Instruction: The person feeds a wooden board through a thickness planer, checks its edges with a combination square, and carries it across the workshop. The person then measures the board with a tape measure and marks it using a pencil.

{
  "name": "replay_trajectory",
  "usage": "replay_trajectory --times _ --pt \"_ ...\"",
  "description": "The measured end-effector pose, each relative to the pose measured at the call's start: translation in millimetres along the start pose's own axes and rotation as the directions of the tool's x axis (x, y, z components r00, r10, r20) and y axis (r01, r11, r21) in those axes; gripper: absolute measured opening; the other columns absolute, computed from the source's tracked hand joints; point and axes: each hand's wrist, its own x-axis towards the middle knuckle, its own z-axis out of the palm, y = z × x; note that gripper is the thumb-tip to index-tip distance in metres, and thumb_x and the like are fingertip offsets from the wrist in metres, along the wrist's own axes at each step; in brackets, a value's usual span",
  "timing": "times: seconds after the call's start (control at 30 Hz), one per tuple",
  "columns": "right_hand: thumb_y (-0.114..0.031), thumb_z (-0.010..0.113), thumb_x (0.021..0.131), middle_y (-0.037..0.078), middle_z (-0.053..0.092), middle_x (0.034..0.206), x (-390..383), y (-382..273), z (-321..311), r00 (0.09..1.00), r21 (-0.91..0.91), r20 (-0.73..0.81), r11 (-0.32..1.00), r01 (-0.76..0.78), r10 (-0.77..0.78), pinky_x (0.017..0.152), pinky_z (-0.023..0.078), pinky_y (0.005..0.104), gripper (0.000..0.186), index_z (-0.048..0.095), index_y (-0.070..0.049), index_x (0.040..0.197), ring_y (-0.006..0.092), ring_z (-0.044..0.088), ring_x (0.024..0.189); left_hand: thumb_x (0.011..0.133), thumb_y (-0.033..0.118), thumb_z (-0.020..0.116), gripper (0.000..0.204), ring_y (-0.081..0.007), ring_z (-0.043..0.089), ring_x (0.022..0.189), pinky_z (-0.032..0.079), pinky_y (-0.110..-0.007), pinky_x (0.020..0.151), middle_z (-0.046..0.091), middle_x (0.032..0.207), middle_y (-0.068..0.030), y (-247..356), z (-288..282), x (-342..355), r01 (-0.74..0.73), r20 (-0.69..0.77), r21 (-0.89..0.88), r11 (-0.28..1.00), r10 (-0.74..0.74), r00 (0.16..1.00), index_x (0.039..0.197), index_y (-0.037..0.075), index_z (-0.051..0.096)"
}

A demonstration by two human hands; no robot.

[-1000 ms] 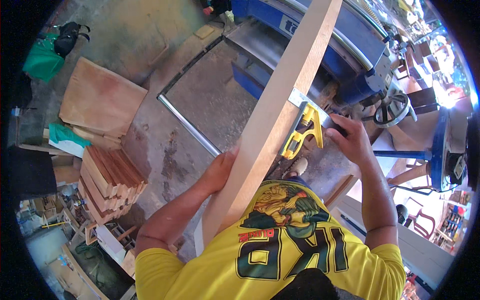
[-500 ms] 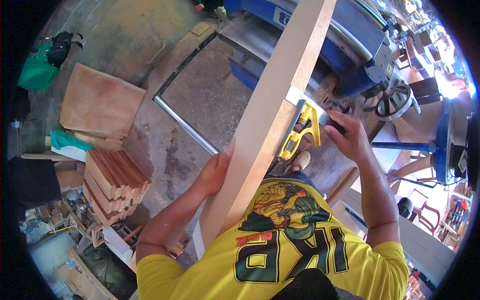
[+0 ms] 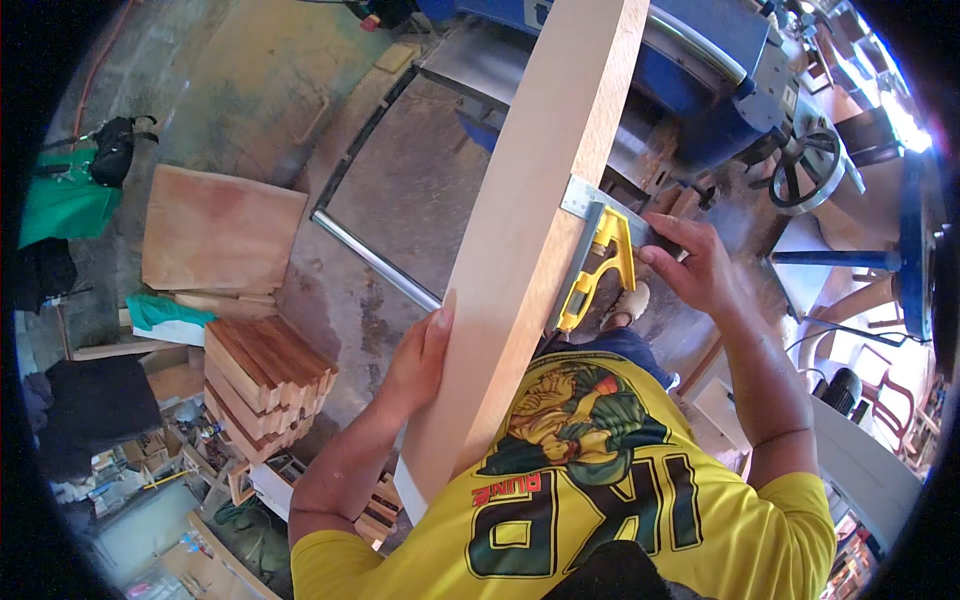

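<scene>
A long pale wooden beam [image 3: 510, 220] slants from my body up to the top edge of the view. My left hand [image 3: 418, 365] grips its left side near the lower end, fingers closed along it. A combination square with a yellow head [image 3: 605, 270] and steel blade rests against the beam's right edge, the blade's end lying over that edge. My right hand [image 3: 690, 262] pinches the blade's outer end between thumb and fingers.
A blue woodworking machine [image 3: 720, 120] with a handwheel [image 3: 805, 172] stands beyond the beam. A metal rail frame [image 3: 372, 258] runs left of it. Stacked boards [image 3: 262, 390], a plywood sheet [image 3: 222, 230] and a green cloth with a black bag [image 3: 60, 200] are at left.
The beam, the square and both hands have shifted slightly left in the view, while the background has also shifted. Both grips look the same as before.
</scene>
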Motion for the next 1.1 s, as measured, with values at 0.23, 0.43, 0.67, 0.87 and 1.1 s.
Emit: replay_trajectory --times 0.23,0.43,0.67,0.87,1.1 --pt "-0.022 0.073 0.081 0.021 0.067 0.096 1 15 4 0.999 0.023 -0.029 1.000 0.015 -0.014 0.071 0.051 0.0344 0.043 0.060 0.006 0.111 0.0303 0.067 0.085 0.102 0.041 0.025 0.055 -0.0282 0.062 0.087 0.046 -0.038 0.081 0.065 0.092 -0.0190 18 0 -3 -0.008 -0.059 0.029 1.000 0.010 0.998 0.109 -0.003 0.059" --pt "-0.023 0.073 0.081 0.022 0.067 0.096 5 28 10 0.998 0.084 -0.055 0.996 0.040 -0.036 0.073 0.050 0.0355 0.043 0.061 0.006 0.110 0.0325 0.067 0.085 0.102 0.040 0.029 0.053 -0.0329 0.063 0.090 0.046 -0.039 0.082 0.065 0.096 -0.0204 20 -7 -1 0.017 -0.059 0.104 0.994 -0.011 0.998 0.112 -0.003 0.058" --pt "-0.021 0.072 0.082 0.022 0.067 0.096 6 45 19 0.986 0.109 -0.117 0.986 0.129 -0.116 0.075 0.050 0.0360 0.040 0.061 0.006 0.110 0.0329 0.066 0.086 0.101 0.038 0.031 0.049 -0.0393 0.061 0.094 0.045 -0.042 0.085 0.064 0.098 -0.0239 23 -8 0 -0.006 -0.087 0.135 0.991 0.018 0.996 0.112 -0.003 0.057" --pt "-0.017 0.072 0.082 0.021 0.067 0.102 9 47 19 0.993 0.175 -0.082 0.979 0.103 -0.090 0.079 0.051 0.0373 0.036 0.062 0.005 0.109 0.0329 0.067 0.092 0.100 0.039 0.032 0.052 -0.0420 0.059 0.099 0.045 -0.043 0.087 0.062 0.103 -0.0261 24 -10 0 0.022 -0.096 0.156 0.988 -0.007 0.995 0.117 -0.005 0.054" --pt "-0.018 0.071 0.083 0.021 0.067 0.098 14 53 22 0.988 0.197 -0.093 0.970 0.141 -0.124 0.075 0.051 0.0372 0.036 0.062 0.004 0.109 0.0334 0.067 0.088 0.100 0.044 0.032 0.057 -0.0446 0.057 0.102 0.043 -0.046 0.089 0.060 0.106 -0.0289 20 -12 -4 0.100 -0.150 0.265 0.959 -0.061 0.987 0.117 -0.006 0.053"
